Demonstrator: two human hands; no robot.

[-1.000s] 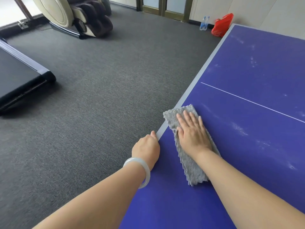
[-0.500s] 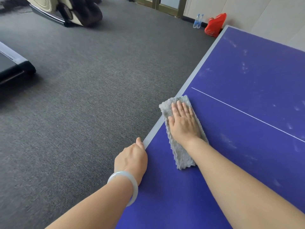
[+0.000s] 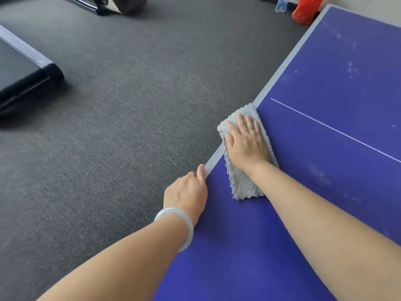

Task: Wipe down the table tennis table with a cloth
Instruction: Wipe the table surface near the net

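Mid-wipe at the side edge | right hand flat, fingers straight, pressing the folded grey cloth onto the blue table tennis table | left hand grips the table's rim | next, likely: carry the cloth toward pale smudges past the white line

Grey carpet spreads left of the left hand and its grip. A black treadmill sits far left; a red bag and bottles lie far ahead.
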